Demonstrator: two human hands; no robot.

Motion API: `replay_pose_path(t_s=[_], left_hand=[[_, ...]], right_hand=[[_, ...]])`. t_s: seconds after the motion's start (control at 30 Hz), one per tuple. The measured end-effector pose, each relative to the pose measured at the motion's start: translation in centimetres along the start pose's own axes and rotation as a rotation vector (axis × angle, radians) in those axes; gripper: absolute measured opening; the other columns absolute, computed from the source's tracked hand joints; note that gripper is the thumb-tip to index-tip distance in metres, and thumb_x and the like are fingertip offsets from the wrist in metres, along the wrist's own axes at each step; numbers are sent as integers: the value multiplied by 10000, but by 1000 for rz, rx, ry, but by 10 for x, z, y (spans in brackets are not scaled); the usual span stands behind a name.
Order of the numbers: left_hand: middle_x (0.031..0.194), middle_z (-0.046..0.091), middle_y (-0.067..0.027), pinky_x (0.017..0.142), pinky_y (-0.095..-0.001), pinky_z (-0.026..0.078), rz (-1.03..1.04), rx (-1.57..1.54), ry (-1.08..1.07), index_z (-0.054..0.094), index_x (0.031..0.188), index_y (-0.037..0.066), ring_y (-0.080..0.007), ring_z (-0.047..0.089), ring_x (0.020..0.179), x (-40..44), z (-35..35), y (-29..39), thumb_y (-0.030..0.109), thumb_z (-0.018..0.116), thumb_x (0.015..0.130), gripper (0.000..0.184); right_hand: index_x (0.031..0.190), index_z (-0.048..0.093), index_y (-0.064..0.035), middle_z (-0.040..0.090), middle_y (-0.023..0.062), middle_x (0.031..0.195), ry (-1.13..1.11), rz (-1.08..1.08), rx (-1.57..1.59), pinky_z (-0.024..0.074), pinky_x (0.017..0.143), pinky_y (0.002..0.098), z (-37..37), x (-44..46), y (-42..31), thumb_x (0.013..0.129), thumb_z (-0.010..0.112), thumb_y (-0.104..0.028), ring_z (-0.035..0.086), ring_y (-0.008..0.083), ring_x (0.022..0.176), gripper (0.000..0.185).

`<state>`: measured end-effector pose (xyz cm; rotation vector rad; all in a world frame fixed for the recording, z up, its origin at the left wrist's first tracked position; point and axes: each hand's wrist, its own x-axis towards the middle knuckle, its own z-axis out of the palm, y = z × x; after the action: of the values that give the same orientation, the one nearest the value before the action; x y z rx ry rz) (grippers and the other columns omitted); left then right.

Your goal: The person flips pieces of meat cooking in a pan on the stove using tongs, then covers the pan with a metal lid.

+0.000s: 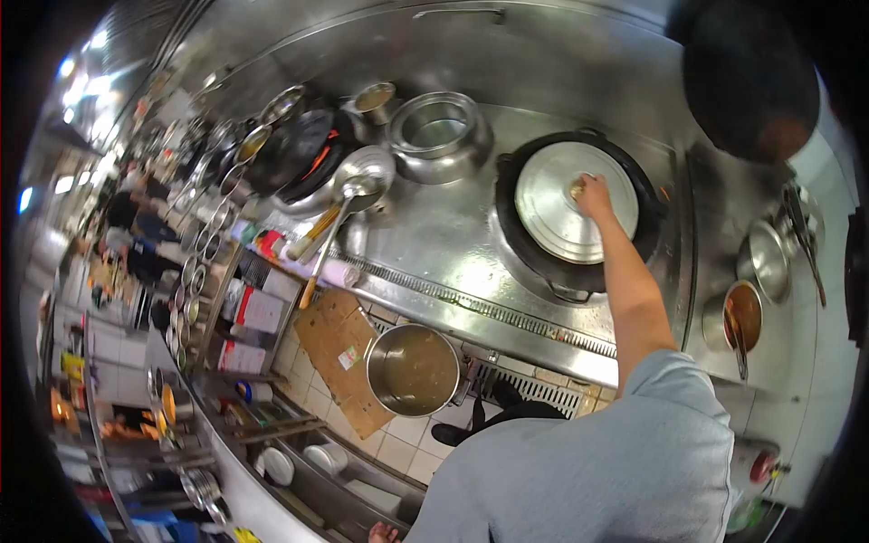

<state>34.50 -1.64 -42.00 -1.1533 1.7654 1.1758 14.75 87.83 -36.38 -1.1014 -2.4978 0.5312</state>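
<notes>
A round metal lid (552, 213) lies over a large black wok (644, 172) on the steel stove. My right hand (593, 196) is closed around the knob at the lid's centre, with the arm stretched out over the wok. Low in the picture, my left hand (384, 533) shows only in part beside the shelf unit; its fingers are partly curled, and nothing can be seen in them. A deep pot of brownish liquid (412, 371) stands on the floor near my feet.
A steel pot (436, 127), a ladle-like strainer (364, 172) and a black wok (294, 154) sit left on the stove. Right of it are a pot of red-brown sauce (744, 312) and a metal bowl (765, 258). Cardboard (330, 348) covers floor tiles. Several people stand far left.
</notes>
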Motion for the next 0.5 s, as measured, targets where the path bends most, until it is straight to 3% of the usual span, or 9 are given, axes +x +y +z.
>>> replay_pose_path(t_s=[0.1, 0.2, 0.27, 0.3, 0.33, 0.37, 0.4, 0.43, 0.5], left_hand=[[1062, 545, -114, 677, -369, 427, -44, -39, -3, 460, 1148, 113, -219, 537, 867, 1, 29, -37, 323, 520, 849, 370], [1020, 579, -112, 631, -354, 458, -89, -59, -6, 493, 1119, 104, -208, 569, 816, 5, 56, -69, 307, 506, 865, 325], [950, 593, -99, 597, -315, 465, 24, -57, -92, 507, 1087, 90, -191, 575, 757, 15, 72, -88, 293, 503, 871, 297], [894, 596, -87, 578, -282, 461, 156, -48, -176, 511, 1064, 79, -176, 571, 715, 33, 80, -97, 285, 504, 872, 282], [894, 596, -87, 578, -282, 461, 153, -65, -168, 511, 1064, 79, -176, 571, 715, 55, 87, -105, 285, 504, 872, 282], [849, 590, -72, 562, -273, 454, 208, -253, -372, 514, 1054, 76, -166, 561, 674, 78, 94, -109, 280, 512, 868, 276], [803, 585, -56, 545, -264, 447, 267, -440, -576, 517, 1043, 72, -156, 551, 633, 87, 98, -113, 274, 520, 865, 269], [803, 585, -56, 545, -264, 447, 276, -457, -572, 517, 1043, 72, -156, 551, 633, 85, 105, -108, 274, 520, 865, 269], [783, 588, -44, 542, -262, 451, 281, -188, -282, 527, 1027, 55, -149, 548, 606, 84, 125, -92, 250, 528, 863, 255]], right_hand=[[1158, 489, -32, 465, 186, 1166, -117, -54, -94, 363, 927, 368, -17, 4, -22, 702, 612, -158, 442, 348, 1079, 489], [1165, 484, -43, 466, 186, 1177, 102, -176, -99, 407, 880, 354, -62, -29, -75, 714, 645, -182, 495, 323, 1030, 499], [1106, 510, -51, 495, 140, 1152, 105, -310, 436, 430, 829, 345, -93, -79, -138, 744, 636, -198, 543, 288, 925, 411], [1088, 516, -52, 508, 112, 1131, 22, -509, 694, 439, 792, 326, -90, -101, -158, 775, 607, -157, 549, 236, 914, 342], [1079, 523, -62, 513, 95, 1119, -201, -425, 803, 446, 767, 317, -90, -138, -184, 789, 591, -123, 545, 187, 925, 304], [1080, 524, -61, 528, 96, 1100, -492, -450, 845, 450, 770, 309, -94, -173, -206, 788, 593, -125, 542, 180, 944, 307], [1122, 508, -53, 546, 56, 1059, -701, -639, 800, 439, 790, 274, -81, -199, -212, 787, 591, -121, 541, 156, 914, 352], [1082, 535, -45, 563, 55, 1019, -970, -677, 742, 440, 782, 288, -96, -234, -235, 785, 595, -140, 544, 157, 900, 318], [976, 579, -47, 575, 73, 948, -1189, -1227, 839, 445, 735, 319, -98, -280, -263, 804, 577, -144, 555, 209, 861, 198]])
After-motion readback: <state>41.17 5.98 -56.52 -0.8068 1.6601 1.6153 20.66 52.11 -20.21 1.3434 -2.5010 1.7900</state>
